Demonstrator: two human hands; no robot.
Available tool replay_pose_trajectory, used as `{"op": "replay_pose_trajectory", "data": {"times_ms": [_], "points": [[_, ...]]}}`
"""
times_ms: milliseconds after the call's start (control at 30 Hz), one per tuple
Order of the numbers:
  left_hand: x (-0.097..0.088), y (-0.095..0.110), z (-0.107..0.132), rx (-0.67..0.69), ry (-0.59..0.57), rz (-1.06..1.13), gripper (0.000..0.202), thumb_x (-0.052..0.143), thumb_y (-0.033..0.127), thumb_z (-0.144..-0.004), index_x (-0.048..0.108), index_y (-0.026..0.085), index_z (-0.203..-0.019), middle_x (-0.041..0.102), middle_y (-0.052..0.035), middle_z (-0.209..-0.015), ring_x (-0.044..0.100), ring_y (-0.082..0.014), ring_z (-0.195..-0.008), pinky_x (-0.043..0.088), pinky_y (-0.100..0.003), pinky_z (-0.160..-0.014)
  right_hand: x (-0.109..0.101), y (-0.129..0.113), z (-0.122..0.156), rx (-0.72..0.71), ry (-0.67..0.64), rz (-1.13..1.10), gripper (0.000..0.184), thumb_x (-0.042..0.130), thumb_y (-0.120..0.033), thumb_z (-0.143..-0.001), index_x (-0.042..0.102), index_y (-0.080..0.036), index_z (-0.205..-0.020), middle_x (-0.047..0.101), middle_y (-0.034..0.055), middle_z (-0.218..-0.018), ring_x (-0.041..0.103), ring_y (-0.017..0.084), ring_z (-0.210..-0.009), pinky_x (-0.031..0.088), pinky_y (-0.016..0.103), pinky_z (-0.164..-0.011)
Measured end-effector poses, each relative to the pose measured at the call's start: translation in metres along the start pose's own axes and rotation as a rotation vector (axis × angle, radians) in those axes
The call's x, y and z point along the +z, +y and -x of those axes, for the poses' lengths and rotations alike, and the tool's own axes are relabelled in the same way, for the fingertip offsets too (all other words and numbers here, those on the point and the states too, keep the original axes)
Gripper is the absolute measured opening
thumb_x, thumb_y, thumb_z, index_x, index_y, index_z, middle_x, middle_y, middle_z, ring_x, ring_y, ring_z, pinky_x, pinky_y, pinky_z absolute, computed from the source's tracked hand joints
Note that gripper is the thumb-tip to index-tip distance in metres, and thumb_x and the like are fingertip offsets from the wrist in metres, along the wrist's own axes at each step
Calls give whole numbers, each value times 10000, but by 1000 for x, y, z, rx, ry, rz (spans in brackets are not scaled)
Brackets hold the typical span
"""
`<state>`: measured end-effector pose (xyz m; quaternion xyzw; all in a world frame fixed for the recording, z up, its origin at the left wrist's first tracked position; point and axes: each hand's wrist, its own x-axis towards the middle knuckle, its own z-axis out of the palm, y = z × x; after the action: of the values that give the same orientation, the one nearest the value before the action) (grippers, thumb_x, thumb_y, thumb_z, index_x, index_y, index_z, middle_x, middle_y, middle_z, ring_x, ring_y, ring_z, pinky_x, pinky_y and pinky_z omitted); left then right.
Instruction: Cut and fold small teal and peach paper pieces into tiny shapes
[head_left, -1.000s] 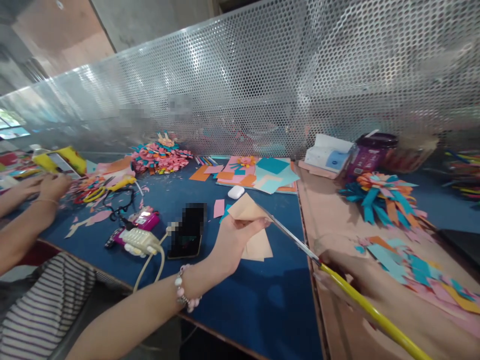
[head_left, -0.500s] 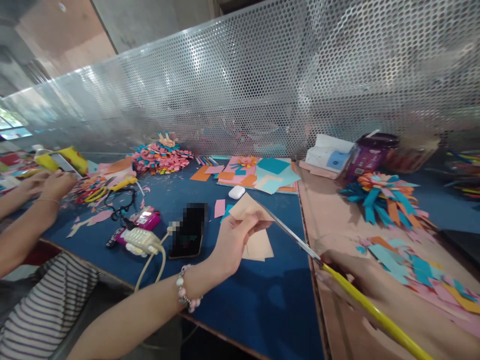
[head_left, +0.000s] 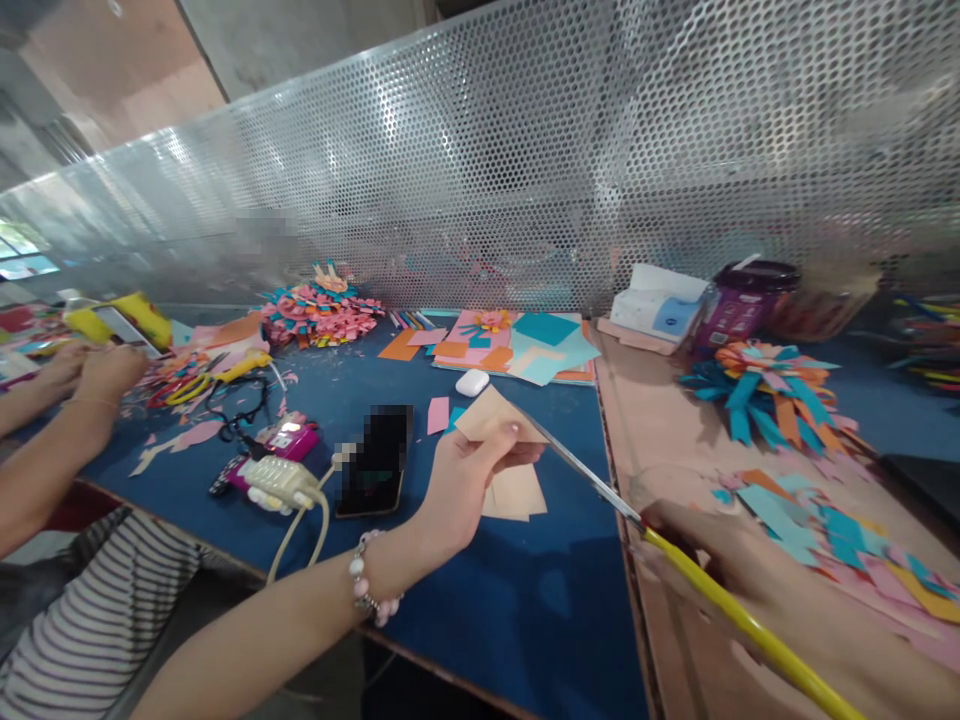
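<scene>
My left hand (head_left: 465,480) pinches a peach paper square (head_left: 491,415) and holds it up over the blue table (head_left: 540,600). My right hand (head_left: 720,555) grips yellow-handled scissors (head_left: 622,505), whose metal blades reach up to the paper's right edge. More peach paper pieces (head_left: 517,492) lie on the table just below the held square. A dark phone (head_left: 375,465) lies left of my left hand.
A perforated metal screen (head_left: 525,170) closes off the back. Coloured paper sheets (head_left: 525,350), paper flowers (head_left: 319,310) (head_left: 772,390), a white earbud case (head_left: 472,383), a tissue box (head_left: 656,305) and a purple jar (head_left: 739,305) lie about. Another person's hands (head_left: 82,375) work at the left.
Almost nothing has moved; my left hand has shifted the paper square very slightly against the scissor blades.
</scene>
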<state>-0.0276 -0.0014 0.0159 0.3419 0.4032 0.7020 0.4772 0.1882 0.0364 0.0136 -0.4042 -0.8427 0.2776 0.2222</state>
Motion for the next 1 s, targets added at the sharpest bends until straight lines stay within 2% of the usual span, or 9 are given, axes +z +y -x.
{"op": "replay_pose_trajectory", "data": {"times_ms": [367, 533, 1000], "points": [[0, -2, -1, -17, 19, 3, 172, 661, 271, -753, 700, 121, -826, 714, -78, -794, 673, -181, -734, 530, -357, -802, -6, -3, -1, -9, -73, 17, 426, 397, -588, -820, 424, -220, -606, 436, -8, -503, 424, 129, -473, 375, 258, -439], [-1, -3, -1, -18, 24, 9, 217, 676, 283, -737, 708, 124, -880, 714, -78, -819, 673, -189, -750, 524, -373, -815, -7, -3, -1, -9, -76, 23, 432, 405, -590, -815, 419, -216, -600, 459, -3, -520, 428, 126, -476, 386, 256, -443], [-1, -3, -2, -34, 39, -1, 183, 674, 253, -742, 710, 123, -865, 716, -64, -775, 679, -177, -728, 533, -348, -797, -6, -2, -1, -30, -66, 53, 442, 376, -602, -824, 398, -222, -599, 441, -6, -509, 436, 133, -475, 377, 256, -443]]}}
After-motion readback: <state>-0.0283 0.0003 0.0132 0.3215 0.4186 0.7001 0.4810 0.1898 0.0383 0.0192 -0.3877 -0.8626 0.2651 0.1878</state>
